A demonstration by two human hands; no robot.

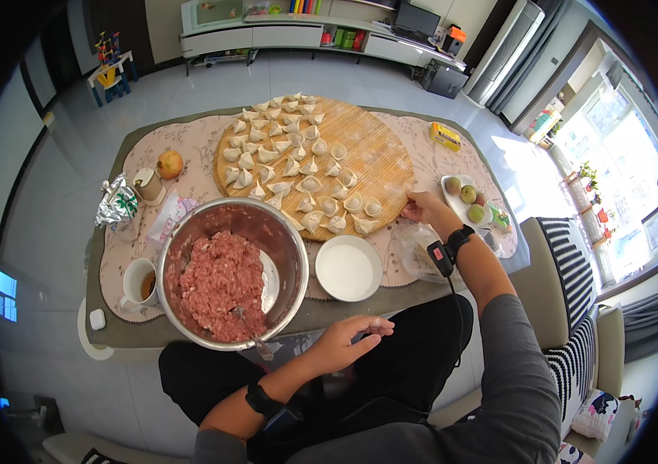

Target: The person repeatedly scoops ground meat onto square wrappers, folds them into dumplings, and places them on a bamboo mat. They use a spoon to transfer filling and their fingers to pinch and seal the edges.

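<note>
My right hand [428, 210] grips the right front rim of a round wooden board [384, 153]. Rows of folded wontons [291, 167], several of them dusted with flour, cover its left and front parts. My left hand [343, 343] hangs over my lap, fingers apart, holding nothing. Left of it stands a large stainless steel bowl [304, 272] of raw minced meat [218, 284]. A spoon [250, 333] rests in the meat, its handle over the bowl's front rim. Between bowl and right arm sits a round white dish [349, 268] with white contents.
A mug [141, 282] stands against the bowl's left side, near a white earphone case [97, 319]. Further back are a foil-covered container [117, 203] and a pomegranate [170, 165]. A plastic bag [418, 249] lies under my right forearm, beside a fruit plate [453, 200]. A yellow box [445, 137] lies behind.
</note>
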